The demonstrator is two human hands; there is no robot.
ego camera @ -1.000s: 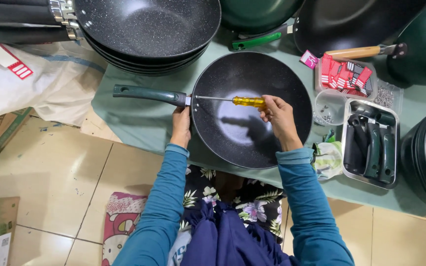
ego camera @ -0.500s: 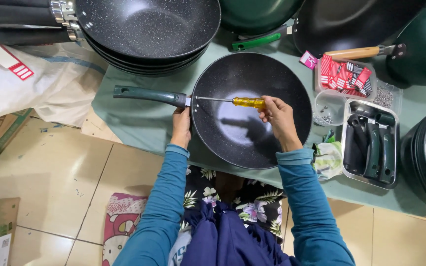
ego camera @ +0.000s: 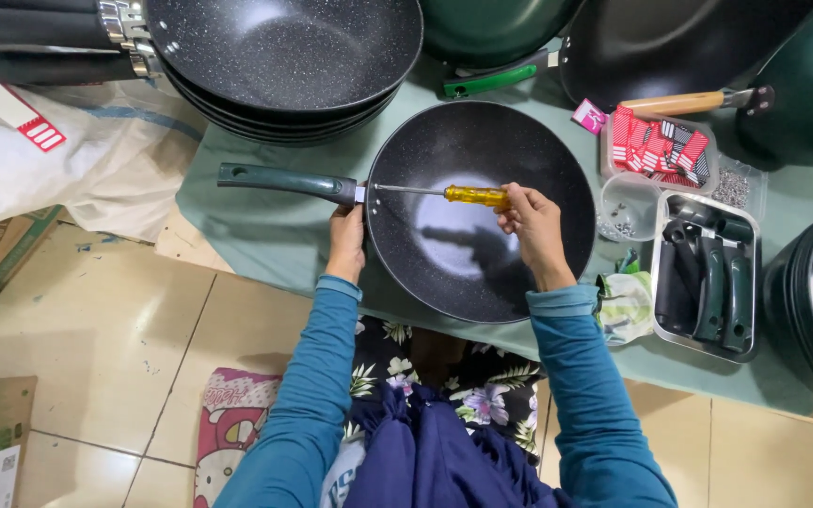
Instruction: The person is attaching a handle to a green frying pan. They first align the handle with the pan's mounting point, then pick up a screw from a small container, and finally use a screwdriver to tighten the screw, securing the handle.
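A dark pan (ego camera: 482, 212) lies on a green cloth; left hand (ego camera: 346, 243) grips its rim by the green handle (ego camera: 284, 181), right hand (ego camera: 534, 226) clasps a yellow screwdriver (ego camera: 444, 194) pointed at the joint, seemingly fastening it; steady turning needed

Almost nothing differs across the three moments — the only visible shift is small. The right hand (ego camera: 531, 226) sits a touch differently on the yellow handle of the screwdriver (ego camera: 444, 194), its wrist turned slightly compared with a second ago, while the blade's tip meets the same spot at the pan's (ego camera: 482, 212) handle joint.
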